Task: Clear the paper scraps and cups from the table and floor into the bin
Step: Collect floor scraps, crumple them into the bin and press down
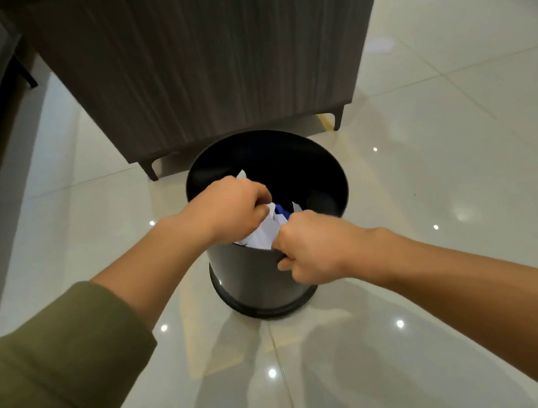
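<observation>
In the head view, one black bin is seen on the tiled floor, its far rim just beside a wooden cabinet. Open floor is left on both sides. One wad of paper scraps is gripped over the bin's mouth by the curled left hand and right hand.

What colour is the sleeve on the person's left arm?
Olive green. The head view shows the pushed-up fabric sleeve clearly.

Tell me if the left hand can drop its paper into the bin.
Likely yes. The left hand grips the paper scraps directly over the bin, whose mouth is open and lidless; the right hand pinches them too.
</observation>
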Motion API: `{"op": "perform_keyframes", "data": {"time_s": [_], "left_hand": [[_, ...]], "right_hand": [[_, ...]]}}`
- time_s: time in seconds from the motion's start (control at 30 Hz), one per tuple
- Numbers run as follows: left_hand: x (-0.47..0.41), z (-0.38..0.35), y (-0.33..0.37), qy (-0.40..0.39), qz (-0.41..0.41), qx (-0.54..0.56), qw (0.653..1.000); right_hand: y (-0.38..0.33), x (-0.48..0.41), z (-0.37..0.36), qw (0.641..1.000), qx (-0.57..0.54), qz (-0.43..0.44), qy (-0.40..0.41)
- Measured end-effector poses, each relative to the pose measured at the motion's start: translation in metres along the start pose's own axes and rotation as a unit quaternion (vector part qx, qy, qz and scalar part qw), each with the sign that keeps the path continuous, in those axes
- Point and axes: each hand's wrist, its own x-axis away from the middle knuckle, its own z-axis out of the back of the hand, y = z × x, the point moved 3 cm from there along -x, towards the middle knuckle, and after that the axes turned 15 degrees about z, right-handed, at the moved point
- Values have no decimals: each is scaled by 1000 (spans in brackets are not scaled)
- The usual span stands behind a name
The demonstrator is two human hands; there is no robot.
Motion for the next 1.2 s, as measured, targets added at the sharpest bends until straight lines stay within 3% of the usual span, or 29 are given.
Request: {"op": "perform_keyframes", "data": {"time_s": [0.37,0.67,0.93,1.2], "left_hand": [[62,209,207,-107,-104,-60,987],[115,395,418,-113,-215,-85,966],[118,477,574,-64,-268,-126,953],[72,506,677,-63,-295,-102,948]], "right_hand": [[-21,214,228,994,-34,-100,0],[-24,418,419,974,-81,-211,24],[22,549,509,958,-40,-276,62],[109,608,550,949,-17,-307,74]]}}
